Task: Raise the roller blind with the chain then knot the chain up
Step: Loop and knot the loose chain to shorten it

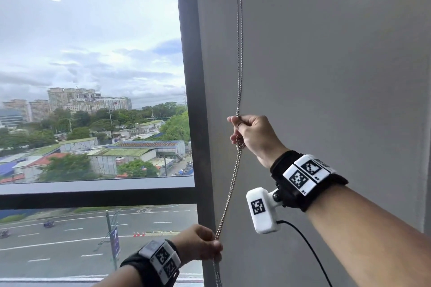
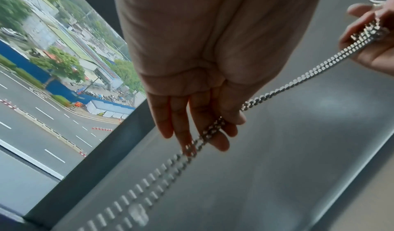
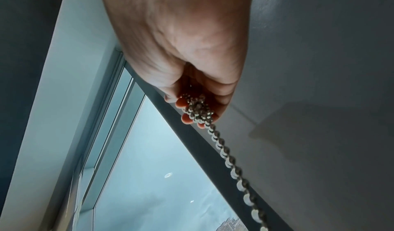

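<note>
Beside the window frame [image 1: 193, 100]: chain [image 1: 229, 193] is hung.
Right hand [image 1: 253, 134]: fingers curled, bunched knot is pinched.
Left hand [image 1: 198, 243]: strands are pinched lower.
Grey wall [image 1: 326, 65]: behind.

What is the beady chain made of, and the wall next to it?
The chain looks like metal: small silvery beads that glint in the light, though shiny plastic is possible. The wall looks like painted plaster, smooth, grey and matte, with no shine.
</note>
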`<state>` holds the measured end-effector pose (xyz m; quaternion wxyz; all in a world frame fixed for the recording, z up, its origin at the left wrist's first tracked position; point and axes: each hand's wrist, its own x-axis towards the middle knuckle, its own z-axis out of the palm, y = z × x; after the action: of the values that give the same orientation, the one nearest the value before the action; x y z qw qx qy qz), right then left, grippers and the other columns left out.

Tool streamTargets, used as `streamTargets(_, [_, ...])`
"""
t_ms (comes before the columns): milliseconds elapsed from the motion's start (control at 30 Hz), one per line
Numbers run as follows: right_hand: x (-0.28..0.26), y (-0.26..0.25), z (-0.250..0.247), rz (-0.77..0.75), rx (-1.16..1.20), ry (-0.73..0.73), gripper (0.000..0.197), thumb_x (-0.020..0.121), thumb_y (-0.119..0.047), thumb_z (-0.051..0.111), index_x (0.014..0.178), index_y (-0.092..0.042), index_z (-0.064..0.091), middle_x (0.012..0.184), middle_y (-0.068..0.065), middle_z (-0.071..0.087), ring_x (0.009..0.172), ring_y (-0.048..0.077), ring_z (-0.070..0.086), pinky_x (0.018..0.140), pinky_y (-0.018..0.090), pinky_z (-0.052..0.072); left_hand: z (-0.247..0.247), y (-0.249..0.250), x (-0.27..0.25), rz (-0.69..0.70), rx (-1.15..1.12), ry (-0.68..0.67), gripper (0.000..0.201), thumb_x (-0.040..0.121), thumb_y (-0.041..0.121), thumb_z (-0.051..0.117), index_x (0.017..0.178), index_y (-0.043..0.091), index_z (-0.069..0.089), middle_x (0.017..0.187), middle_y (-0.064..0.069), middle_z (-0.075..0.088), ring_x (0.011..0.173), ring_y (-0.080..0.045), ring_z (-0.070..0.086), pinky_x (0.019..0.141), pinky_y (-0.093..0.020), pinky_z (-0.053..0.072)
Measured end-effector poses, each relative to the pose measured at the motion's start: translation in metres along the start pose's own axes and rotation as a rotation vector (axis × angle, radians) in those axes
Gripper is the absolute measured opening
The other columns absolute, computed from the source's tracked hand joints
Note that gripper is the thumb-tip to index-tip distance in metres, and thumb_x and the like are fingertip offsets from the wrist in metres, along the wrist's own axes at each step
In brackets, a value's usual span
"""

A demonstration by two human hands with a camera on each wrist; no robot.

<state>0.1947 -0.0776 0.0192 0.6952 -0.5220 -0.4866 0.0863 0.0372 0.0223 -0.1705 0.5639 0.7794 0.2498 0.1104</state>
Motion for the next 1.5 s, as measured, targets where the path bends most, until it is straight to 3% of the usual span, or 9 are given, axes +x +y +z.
streamTargets(200, [0.009,0.004,-0.017,-0.103,-0.271,0.064,0.027,0.097,-0.020,0.057,0.091,0.004,0.068,0.057,0.005,0.056,0.051,0.018,0.052,0.056,0.033,0.048,-0.034,0.062,-0.010,0.022,-0.361,0.117,0.025,0.090,0.008,0.048,0.066,0.006,0.054,0.052,-0.007,0.047,0.045,-0.018,0.046,0.051,-0.027,0.044])
streamTargets(400, [0.002,0.004,-0.012,-0.164,-0.490,-0.052,0.041,0.098,-0.025,0.054,0.064,-0.004,0.050,0.057,0.009,0.040,0.049,0.017,0.032,0.051,0.031,0.028,-0.051,0.161,-0.025,0.310,-0.646,0.067,0.025,0.093,0.016,0.040,0.075,0.007,0.056,0.072,-0.015,0.071,0.063,-0.023,0.069,0.063,-0.032,0.059])
streamTargets(633, [0.000,-0.001,-0.002,-0.182,-0.538,-0.209,0.028,0.100,-0.016,0.049,0.118,-0.007,0.068,0.072,-0.018,0.053,0.067,-0.004,0.047,0.065,0.014,0.037,-0.042,0.206,-0.027,0.467,-0.532,0.102,0.020,0.092,0.019,0.047,0.092,0.005,0.062,0.111,-0.021,0.062,0.111,-0.031,0.055,0.103,-0.041,0.041])
streamTargets(733, [-0.004,-0.002,-0.002,-0.174,-0.522,-0.224,0.030,0.100,-0.017,0.050,0.124,-0.007,0.066,0.073,-0.021,0.055,0.067,-0.009,0.045,0.064,0.006,0.035,-0.042,0.205,-0.026,0.496,-0.454,0.193,0.023,0.090,0.020,0.053,0.097,0.004,0.068,0.112,-0.017,0.063,0.108,-0.026,0.055,0.091,-0.033,0.045])
streamTargets(900, [-0.013,-0.010,0.003,-0.209,-0.477,-0.260,0.022,0.093,-0.023,0.062,0.080,-0.011,0.075,0.061,0.002,0.064,0.057,0.007,0.050,0.062,0.025,0.041,-0.039,0.205,-0.028,0.546,-0.415,0.217,0.029,0.087,0.022,0.057,0.104,0.001,0.069,0.101,-0.010,0.068,0.092,-0.023,0.059,0.086,-0.032,0.045])
streamTargets(1033, [-0.016,-0.023,0.012,-0.167,-0.455,-0.244,0.027,0.090,-0.023,0.061,0.079,-0.003,0.074,0.061,0.009,0.063,0.057,0.012,0.052,0.063,0.031,0.047,-0.033,0.210,-0.031,0.586,-0.411,0.267,0.022,0.089,0.010,0.054,0.098,-0.005,0.067,0.080,-0.010,0.068,0.072,-0.018,0.061,0.062,-0.020,0.051])
streamTargets(1200, [-0.027,-0.033,0.021,-0.267,-0.600,-0.123,0.035,0.071,-0.043,0.076,0.061,-0.012,0.064,0.050,-0.003,0.055,0.047,0.005,0.045,0.047,0.022,0.036,-0.030,0.213,-0.036,0.618,-0.318,0.311,0.030,0.088,0.009,0.056,0.107,-0.013,0.062,0.086,-0.018,0.063,0.076,-0.021,0.060,0.070,-0.024,0.050])
streamTargets(1300, [-0.024,-0.030,0.026,-0.298,-0.658,-0.067,0.029,0.076,-0.031,0.072,0.057,-0.018,0.055,0.049,-0.009,0.050,0.050,0.010,0.049,0.051,0.021,0.035,-0.029,0.215,-0.039,0.604,-0.273,0.316,0.030,0.085,0.013,0.061,0.105,-0.009,0.065,0.102,-0.027,0.061,0.090,-0.026,0.056,0.085,-0.034,0.044])
streamTargets(1500, [-0.011,-0.028,0.015,-0.201,-0.482,-0.002,0.028,0.082,-0.022,0.075,0.062,-0.004,0.069,0.050,0.013,0.065,0.037,0.014,0.055,0.044,0.023,0.050,-0.037,0.211,-0.042,0.558,-0.315,0.421,0.018,0.080,-0.002,0.054,0.086,-0.003,0.071,0.099,-0.027,0.062,0.090,-0.029,0.052,0.088,-0.041,0.041])
